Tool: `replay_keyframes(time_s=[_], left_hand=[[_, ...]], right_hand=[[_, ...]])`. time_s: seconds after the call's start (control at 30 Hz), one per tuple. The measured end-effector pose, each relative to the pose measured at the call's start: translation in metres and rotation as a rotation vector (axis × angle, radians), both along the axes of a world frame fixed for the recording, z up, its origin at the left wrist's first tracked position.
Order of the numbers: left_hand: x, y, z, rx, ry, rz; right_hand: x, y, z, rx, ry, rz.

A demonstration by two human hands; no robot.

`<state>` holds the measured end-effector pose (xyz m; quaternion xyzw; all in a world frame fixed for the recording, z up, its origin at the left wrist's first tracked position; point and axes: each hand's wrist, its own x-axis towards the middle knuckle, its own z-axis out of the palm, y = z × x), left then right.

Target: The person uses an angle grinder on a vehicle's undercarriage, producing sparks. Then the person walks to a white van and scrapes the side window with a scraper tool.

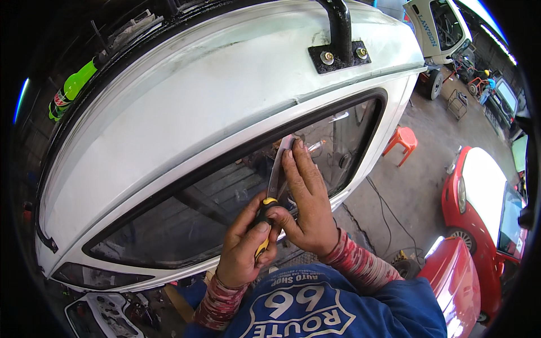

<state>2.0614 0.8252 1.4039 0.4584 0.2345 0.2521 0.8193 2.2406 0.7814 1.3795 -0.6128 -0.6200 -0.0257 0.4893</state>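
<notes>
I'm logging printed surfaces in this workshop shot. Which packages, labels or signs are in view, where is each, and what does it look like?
Bottle label: on the green bottle at far left, a red and white band.
Truck door lettering: top right, dark letters on a white cab.
Shirt print: bottom centre, white shield badge on blue.

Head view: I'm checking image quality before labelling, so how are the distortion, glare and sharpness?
Head view: fisheye bends the white vehicle body and window seal into arcs, with black corners; daylight glares off the red car; left hand, right hand and scraper look sharp.
</notes>
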Motion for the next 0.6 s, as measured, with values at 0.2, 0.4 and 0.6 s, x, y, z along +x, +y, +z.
replay_keyframes(time_s=[0.2, 0.4, 0.6], left_hand=[[-0.006, -0.006, 0.010, -0.015, 0.026, 0.058], [0.014, -0.001, -0.007, 0.038, -0.016, -0.022], [-0.005, -0.013, -0.046, 0.351, 0.050, 0.105]], right_hand=[[-0.010, -0.003, -0.001, -0.076, 0.018, 0.057], [0.017, -0.001, -0.005, 0.039, 0.003, -0.015], [-0.010, -0.006, -0.024, -0.088, -0.099, 0.092]])
